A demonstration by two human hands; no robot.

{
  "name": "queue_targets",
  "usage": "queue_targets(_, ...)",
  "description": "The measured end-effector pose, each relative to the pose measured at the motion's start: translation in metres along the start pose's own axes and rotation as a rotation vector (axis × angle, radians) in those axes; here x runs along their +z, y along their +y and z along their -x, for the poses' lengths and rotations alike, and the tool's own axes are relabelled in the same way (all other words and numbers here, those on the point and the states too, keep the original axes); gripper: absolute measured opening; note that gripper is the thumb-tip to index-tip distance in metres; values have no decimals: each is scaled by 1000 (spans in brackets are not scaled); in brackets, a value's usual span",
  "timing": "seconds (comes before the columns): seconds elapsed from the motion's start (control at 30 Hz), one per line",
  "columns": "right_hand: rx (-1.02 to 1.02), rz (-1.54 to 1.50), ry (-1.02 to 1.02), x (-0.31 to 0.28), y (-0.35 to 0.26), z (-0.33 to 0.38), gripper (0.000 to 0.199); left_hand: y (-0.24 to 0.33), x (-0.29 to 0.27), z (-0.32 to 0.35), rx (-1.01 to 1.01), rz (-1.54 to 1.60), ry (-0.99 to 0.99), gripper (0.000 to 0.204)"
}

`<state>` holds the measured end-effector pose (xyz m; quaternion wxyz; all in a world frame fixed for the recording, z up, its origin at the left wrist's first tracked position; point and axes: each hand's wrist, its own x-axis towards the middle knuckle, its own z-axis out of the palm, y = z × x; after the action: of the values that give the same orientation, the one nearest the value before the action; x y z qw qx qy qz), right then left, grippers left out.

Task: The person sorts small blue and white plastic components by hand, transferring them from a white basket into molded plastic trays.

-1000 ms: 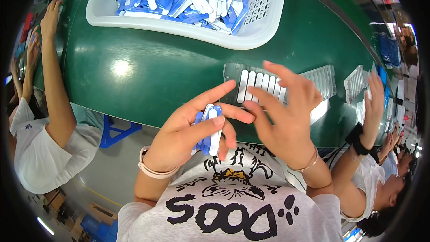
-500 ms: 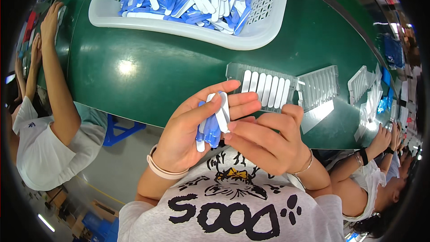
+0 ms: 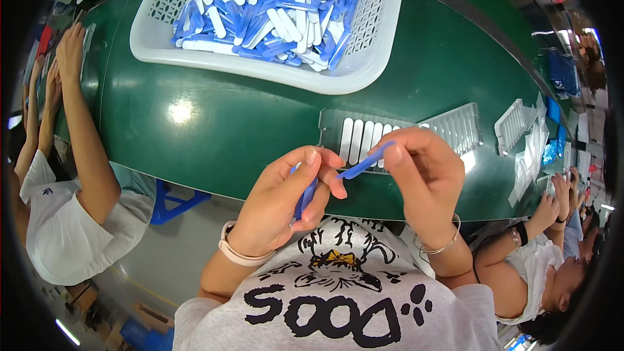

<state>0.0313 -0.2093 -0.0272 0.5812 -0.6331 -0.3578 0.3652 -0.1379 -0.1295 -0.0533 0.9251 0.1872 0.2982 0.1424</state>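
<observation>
Right hand (image 3: 426, 179) pulled one blue stick (image 3: 364, 163) out of the bundle (image 3: 305, 196) — pinching its end, while left hand (image 3: 286, 205) gripped the rest — above the table's (image 3: 214, 136) near edge.

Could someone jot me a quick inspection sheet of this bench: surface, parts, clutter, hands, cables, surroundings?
Surface: glossy green table.
Job's things: blue strip pinched between both hands; more blue pieces in the left hand; clear slotted tray holding white strips.
Clutter: white basket of blue and white strips; further trays.
Hands: right hand in a fingertip grip.
Cables: nothing seen.
Surroundings: co-workers' arms on both sides.
</observation>
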Motion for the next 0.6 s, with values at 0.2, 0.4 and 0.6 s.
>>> queue_targets(0.2,176,-87,-76,-5,3,-4,12,5,17,3,111,-548,119,17)
queue_targets(0.4,243,-250,-147,-9,8,-12,14,6,19,3,192,-664,243,16)
queue_targets(0.6,190,-141,-184,-11,4,-15,13,8,16,0,214,-694,248,14)
